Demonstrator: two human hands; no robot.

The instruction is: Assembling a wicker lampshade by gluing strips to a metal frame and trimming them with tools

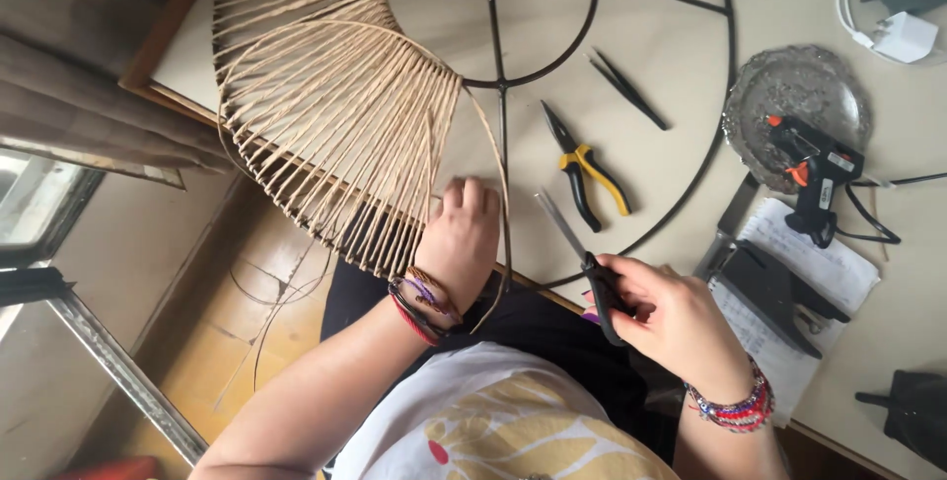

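Right hand [671, 317] has a closed grip on the black handles of a pair of scissors [582, 258], blades pointing up-left over the desk [552, 36] edge. Left hand [462, 233] lies palm-down w/ fingers curled at the lower rim of the wire lampshade frame [552, 66], right beside the last wound strands of tan cord [335, 135]; can't tell if the fingers pinch a strand or just press on it. A loose cord loop arcs around the left hand on its right side. Cord covers the frame's left part, rest is bare black wire w/ hub at top centre. Yellow-handled pliers [584, 166] lie inside the frame, just right of the left hand; black tweezers [627, 90] farther up. Glue gun [814, 174] rests on a silver tray [789, 95] at desk's right, near papers [819, 273]. Bead bracelets on both wrists.
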